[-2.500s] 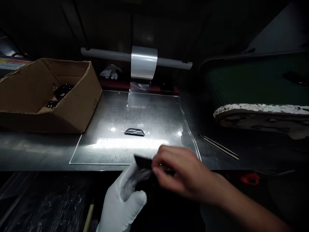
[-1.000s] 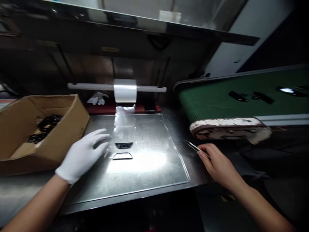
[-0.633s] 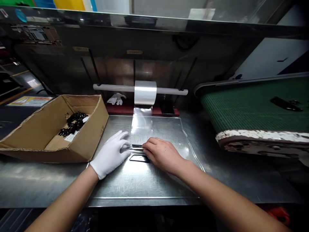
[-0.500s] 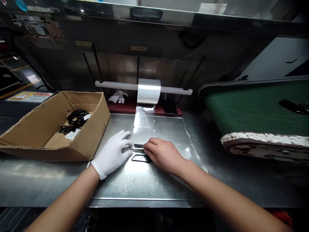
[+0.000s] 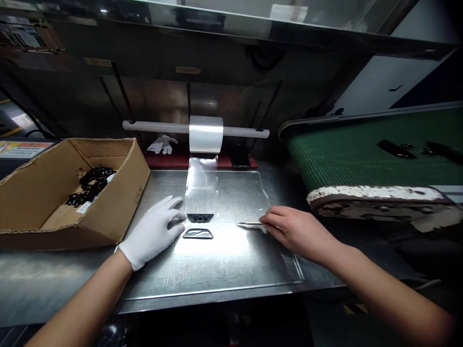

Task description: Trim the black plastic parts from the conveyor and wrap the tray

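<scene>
My left hand (image 5: 154, 235), in a white glove, lies on the clear sheet (image 5: 235, 270) over the metal bench, fingers apart and loosely curved. Its fingertips are beside two small trapezoid pieces: a black piece with a textured face (image 5: 200, 218) and, nearer me, a glossy dark-rimmed piece (image 5: 198, 233). My bare right hand (image 5: 289, 229) is closed on a thin, pointed metal tool (image 5: 249, 223) whose tip points left; its exact kind is unclear. A strip of clear film (image 5: 202, 178) hangs from the film roll (image 5: 206, 135) down toward the pieces.
A cardboard box (image 5: 121, 212) with black parts stands at left. On the right is a green conveyor belt (image 5: 347, 159) carrying black parts (image 5: 396, 148). Behind, a white rod (image 5: 159, 126) bears the roll; a white glove (image 5: 162, 144) and a dark phone-like object (image 5: 239, 156) lie below it.
My right hand has moved right with the tool, away from the two pieces, which now show fully. My left hand stays beside them. The view has shifted rightward.
</scene>
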The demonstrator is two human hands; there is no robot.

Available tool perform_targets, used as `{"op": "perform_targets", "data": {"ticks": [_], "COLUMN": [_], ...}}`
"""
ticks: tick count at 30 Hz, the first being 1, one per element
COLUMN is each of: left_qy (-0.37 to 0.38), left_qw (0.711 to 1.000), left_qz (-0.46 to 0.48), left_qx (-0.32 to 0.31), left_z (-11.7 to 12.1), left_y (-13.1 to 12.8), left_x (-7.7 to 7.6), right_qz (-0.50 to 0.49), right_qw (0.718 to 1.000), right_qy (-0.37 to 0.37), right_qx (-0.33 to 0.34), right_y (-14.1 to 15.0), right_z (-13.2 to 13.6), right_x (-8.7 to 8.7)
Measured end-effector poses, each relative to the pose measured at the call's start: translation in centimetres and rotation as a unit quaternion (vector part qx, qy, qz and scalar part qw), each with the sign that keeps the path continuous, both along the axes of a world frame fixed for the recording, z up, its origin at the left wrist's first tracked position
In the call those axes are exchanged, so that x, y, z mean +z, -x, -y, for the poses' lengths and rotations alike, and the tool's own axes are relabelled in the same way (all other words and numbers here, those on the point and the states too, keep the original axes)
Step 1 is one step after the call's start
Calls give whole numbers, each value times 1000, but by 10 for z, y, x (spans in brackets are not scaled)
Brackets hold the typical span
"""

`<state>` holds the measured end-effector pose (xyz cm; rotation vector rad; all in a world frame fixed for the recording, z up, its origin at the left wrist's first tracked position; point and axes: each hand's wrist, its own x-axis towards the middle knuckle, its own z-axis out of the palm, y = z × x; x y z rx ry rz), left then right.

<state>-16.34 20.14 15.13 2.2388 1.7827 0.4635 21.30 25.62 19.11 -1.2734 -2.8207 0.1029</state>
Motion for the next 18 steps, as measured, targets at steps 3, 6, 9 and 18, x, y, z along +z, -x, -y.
{"op": "perform_targets", "data": {"ticks": [3, 6, 9, 18], "left_qy": [-14, -23, -19, -42], "left_qw": [1000, 998, 991, 969], "left_qz": [-15, -43, -86, -220], "left_qx": [-5, -36, -101, -100], "left_z": [3, 10, 17, 21], "left_y": [-2, -15, -36, -72], "left_x": [7, 20, 29, 21], "right_qz": [-25, -82, -119, -231], "right_qw": [997, 976, 948, 960], "right_qy": [-37, -91, -139, -85], "right_qx": [-63, -177, -261, -132], "right_y": [-68, -127, -160, -41], "right_z": [17, 37, 48, 45], "right_x": [-17, -50, -78, -62]}}
